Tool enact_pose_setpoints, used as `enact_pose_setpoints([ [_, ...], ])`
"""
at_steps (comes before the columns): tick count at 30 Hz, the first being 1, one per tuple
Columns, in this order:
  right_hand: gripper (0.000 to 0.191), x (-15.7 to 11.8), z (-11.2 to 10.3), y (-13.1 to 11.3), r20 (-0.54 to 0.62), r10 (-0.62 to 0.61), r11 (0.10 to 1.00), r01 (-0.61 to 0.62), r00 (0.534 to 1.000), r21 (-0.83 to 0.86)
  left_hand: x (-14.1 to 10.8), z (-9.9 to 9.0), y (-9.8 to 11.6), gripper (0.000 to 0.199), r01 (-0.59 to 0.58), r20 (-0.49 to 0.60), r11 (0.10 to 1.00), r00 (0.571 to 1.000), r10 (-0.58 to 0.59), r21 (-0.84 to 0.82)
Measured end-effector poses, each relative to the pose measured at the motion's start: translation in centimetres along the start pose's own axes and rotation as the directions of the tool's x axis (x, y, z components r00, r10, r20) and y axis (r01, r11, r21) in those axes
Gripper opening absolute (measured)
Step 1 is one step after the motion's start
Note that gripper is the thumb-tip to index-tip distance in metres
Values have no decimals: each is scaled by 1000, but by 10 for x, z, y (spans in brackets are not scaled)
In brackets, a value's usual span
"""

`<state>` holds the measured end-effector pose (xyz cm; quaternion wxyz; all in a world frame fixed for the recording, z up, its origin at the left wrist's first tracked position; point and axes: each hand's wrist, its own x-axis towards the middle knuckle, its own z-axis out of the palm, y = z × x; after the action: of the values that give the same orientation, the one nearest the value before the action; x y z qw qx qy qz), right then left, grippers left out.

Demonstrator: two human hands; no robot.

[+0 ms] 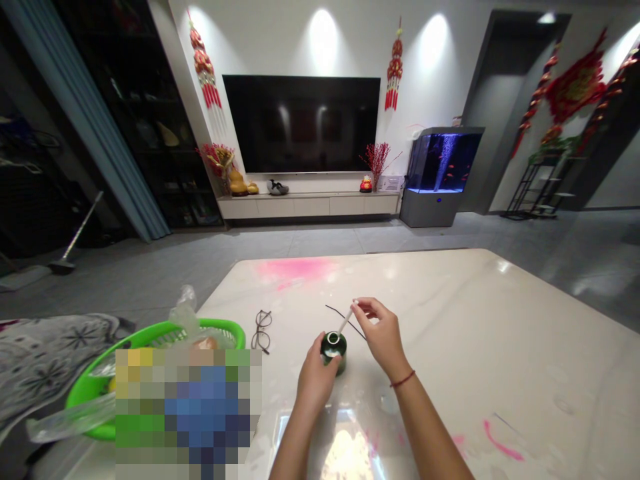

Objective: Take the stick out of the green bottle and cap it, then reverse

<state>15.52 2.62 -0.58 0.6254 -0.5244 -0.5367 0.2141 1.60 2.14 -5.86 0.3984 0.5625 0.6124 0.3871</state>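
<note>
My left hand is wrapped round a small dark green bottle that stands upright on the pale table. A white ring edges the bottle's round mouth. Between the thumb and fingertips of my right hand is a thin white stick, tilted down to the left. The stick's lower end is at the bottle's mouth; whether it is inside I cannot tell. A thin black stick lies on the table, partly hidden behind my right hand.
Glasses lie left of the bottle. Beside them is a green basket with plastic bags, partly blurred out. Pink smears mark the glossy marble-like table. Beyond stand a low cabinet, a television and a fish tank.
</note>
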Motion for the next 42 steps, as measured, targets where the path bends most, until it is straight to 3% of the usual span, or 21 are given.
enact_pose_setpoints([
  [8, 23, -4, 6, 11, 27, 50, 997, -52, 998, 52, 1, -9, 4, 41, 98, -27, 994, 995, -100, -53],
  [13, 23, -8, 15, 21, 93, 76, 996, -79, 993, 30, 5, -13, -1, 31, 63, -31, 998, 997, -64, -29],
  [28, 16, -16, 23, 25, 212, 41, 985, -4, 976, -171, 7, -12, -5, 32, 24, -29, 999, 999, -24, 25],
  [42, 9, -18, 23, 23, 305, -15, 985, 67, 952, -161, 6, -12, -2, 30, 31, -22, 999, 999, -30, 22],
])
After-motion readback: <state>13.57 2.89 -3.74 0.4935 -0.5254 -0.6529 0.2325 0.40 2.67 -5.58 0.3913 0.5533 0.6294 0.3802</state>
